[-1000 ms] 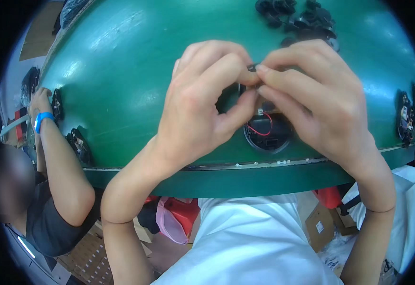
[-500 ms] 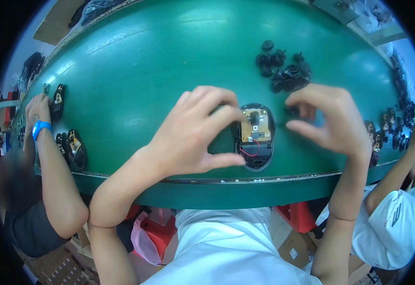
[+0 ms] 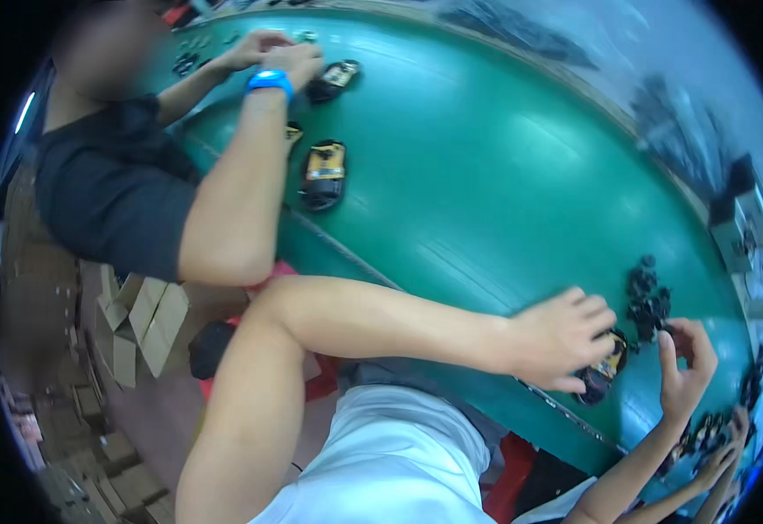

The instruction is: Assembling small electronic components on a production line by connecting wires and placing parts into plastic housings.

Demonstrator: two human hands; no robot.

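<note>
A computer mouse base (image 3: 597,384) with its top off lies on the green table, a tan circuit board showing in it. My left hand (image 3: 560,341) is open over its left side, fingers spread and thumb apart, covering part of it. I cannot make out whether it touches the mouse. To the right, my right hand (image 3: 690,371) is beside a pile of small black wheel-like parts (image 3: 648,297). Its thumb and fingertips come together around a small dark piece at the pile's near edge, blurred and partly hidden.
On the left a co-worker's hands (image 3: 290,59), one wrist with a blue band, work beside more open mouse bases (image 3: 324,175). Another person's hands (image 3: 724,458) are at the lower right among black parts. Cardboard boxes (image 3: 150,323) stand on the floor.
The view has swung left, so the table, mouse and my hands appear further right and lower. My right hand's thumb and fingertips have come closer together. My left hand stays by the mouse.
</note>
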